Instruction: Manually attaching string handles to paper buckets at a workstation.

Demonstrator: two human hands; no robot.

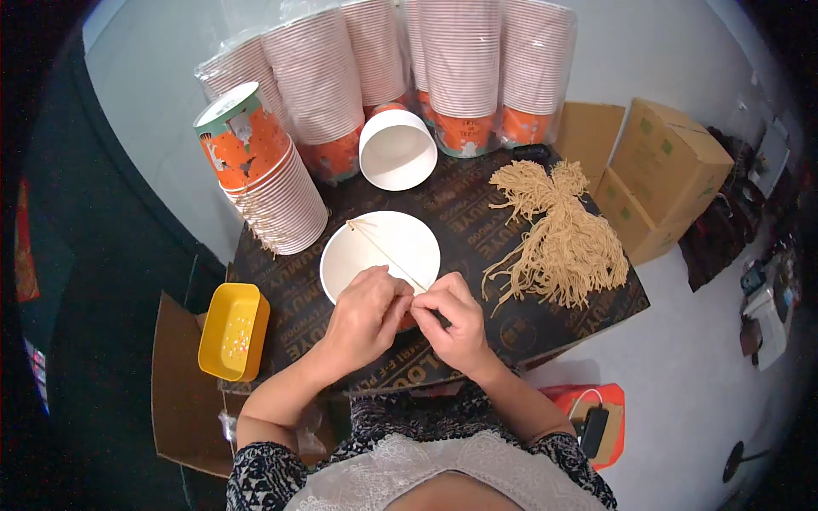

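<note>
A paper cup (pixel 383 240) stands in front of me, its white inside facing up. My left hand (pixel 365 313) and my right hand (pixel 452 322) meet at its near right rim, fingertips pinched together. Between them they hold a thin tan string (pixel 385 254), which runs back across the cup's mouth to a loose end by the far rim. The exact grip is partly hidden by the fingers. To the right lies a thick bundle of tan strings (pixel 567 251), gathered near its top. A stack of orange paper cups (pixel 281 192) leans at the left, with string ends along its side.
Tall wrapped cup stacks (pixel 464 64) line the back of the dark table (pixel 460 200). Another white-lined cup (pixel 398 152) lies tipped before them. A yellow tray (pixel 232 294) with small beads sits at the left edge. Cardboard boxes (pixel 673 170) stand beyond the right side.
</note>
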